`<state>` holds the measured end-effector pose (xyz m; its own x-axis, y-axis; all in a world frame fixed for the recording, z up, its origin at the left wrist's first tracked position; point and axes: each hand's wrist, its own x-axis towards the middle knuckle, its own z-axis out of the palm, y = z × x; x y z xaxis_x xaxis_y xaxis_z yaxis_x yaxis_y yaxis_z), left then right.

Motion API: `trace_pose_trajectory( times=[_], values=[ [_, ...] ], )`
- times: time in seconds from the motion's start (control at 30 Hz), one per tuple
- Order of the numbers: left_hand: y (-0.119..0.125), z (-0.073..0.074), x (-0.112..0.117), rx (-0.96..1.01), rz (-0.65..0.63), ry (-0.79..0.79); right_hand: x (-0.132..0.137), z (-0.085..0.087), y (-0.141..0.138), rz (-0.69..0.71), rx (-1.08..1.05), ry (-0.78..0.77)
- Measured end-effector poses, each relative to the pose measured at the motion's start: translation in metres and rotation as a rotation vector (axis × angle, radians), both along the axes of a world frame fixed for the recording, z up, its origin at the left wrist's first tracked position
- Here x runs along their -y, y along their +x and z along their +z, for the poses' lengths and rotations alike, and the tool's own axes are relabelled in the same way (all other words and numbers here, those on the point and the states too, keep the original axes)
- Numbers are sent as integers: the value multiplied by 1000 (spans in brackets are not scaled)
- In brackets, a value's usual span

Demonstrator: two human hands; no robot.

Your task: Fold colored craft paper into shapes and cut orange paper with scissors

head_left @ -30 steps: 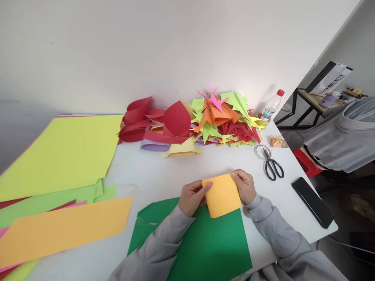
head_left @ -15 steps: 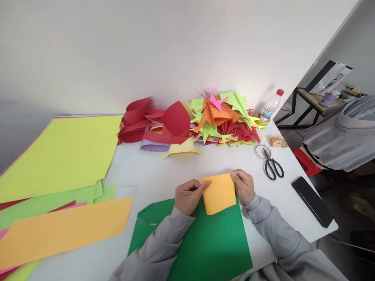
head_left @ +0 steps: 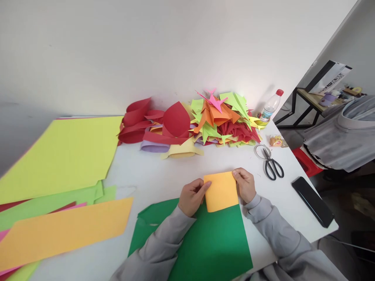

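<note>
A folded orange-yellow sheet of paper (head_left: pixel 222 192) is held up between my two hands. My left hand (head_left: pixel 192 197) pinches its upper left edge, thumb across the front. At the top right corner, my right hand (head_left: pixel 245 185) grips it between thumb and fingers. The fold seems to run down the left side. Beneath lies a large green sheet of paper (head_left: pixel 216 242), partly covered by my left sleeve, with a bent-over flap at its far left corner.
Yellow paper (head_left: pixel 64 152) and an orange strip (head_left: pixel 70 230) lie at left. Folded paper shapes (head_left: pixel 216 121) pile against the wall. Scissors (head_left: pixel 272 166), a bottle (head_left: pixel 269 107), a wrapped snack (head_left: pixel 275 141) and a phone (head_left: pixel 312 201) are at right.
The orange-yellow paper has shifted slightly right and up, and its folded left side looks flatter. Both hands keep hold of it, the left having moved a little rightward.
</note>
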<state>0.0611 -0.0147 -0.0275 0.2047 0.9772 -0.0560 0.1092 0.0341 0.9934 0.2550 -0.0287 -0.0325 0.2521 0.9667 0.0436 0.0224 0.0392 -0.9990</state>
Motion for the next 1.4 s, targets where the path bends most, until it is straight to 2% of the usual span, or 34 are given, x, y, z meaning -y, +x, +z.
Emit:
trace_pose_trajectory(
  times=[0.1,0.3,0.47,0.57,0.77,0.97,1.17,1.4],
  values=[
    [0,-1,-1,9,-3,-19,-1,-1,-1,-3,-32,1],
    [1,-2,-1,24,-111,-51,-3,-6,-2,-28,-92,8],
    [1,0,0,-4,-67,-7,-4,-11,-3,-33,-133,10],
    [0,0,0,-21,-71,-1,-4,-7,-3,-55,-152,8],
    [1,1,0,-34,-171,-4,-7,2,-1,-97,-207,-6],
    [1,-1,-1,-57,-114,61,-7,3,-3,-105,-244,-15],
    [0,-2,0,-78,-195,70,-8,7,-2,-131,-269,-17],
    [2,-2,-2,-121,-118,157,-9,7,-4,-147,-311,-18]
  ],
)
